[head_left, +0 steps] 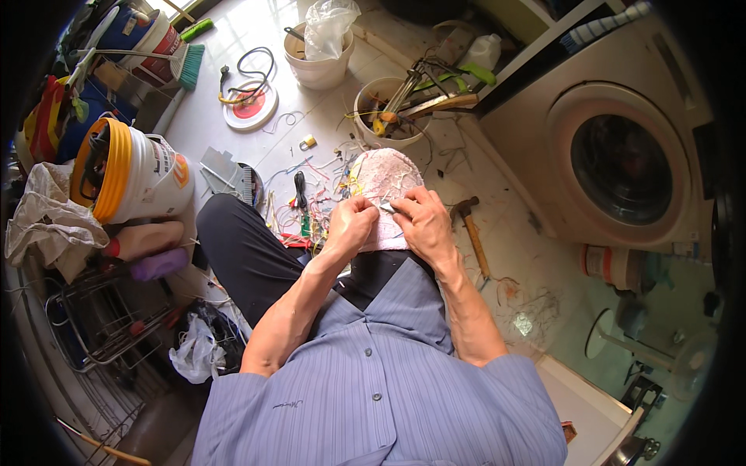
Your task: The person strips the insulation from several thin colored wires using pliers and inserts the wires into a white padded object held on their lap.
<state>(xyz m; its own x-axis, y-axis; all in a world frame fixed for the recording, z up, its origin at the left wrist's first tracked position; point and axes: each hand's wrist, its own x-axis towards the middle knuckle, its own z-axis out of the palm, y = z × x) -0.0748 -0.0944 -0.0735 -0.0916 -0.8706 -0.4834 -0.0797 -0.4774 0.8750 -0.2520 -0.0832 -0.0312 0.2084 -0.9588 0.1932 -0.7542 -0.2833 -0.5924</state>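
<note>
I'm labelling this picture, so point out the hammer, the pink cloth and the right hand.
Hammer (475,245): head view, on its wooden handle.
Pink cloth (383,167): head view, on its upper part.
Right hand (426,221): head view, on its back.

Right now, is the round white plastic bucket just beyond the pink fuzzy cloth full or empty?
Not empty: long thin rods stick out of the white plastic bucket. How full, cannot tell.

Across the striped shirt (381,369) runs dark script (287,405); over on the orange-rimmed white bucket (151,182), there's print beside an orange emblem (182,172); red lettering marks the bucket behind (159,48), too small to read.
</note>
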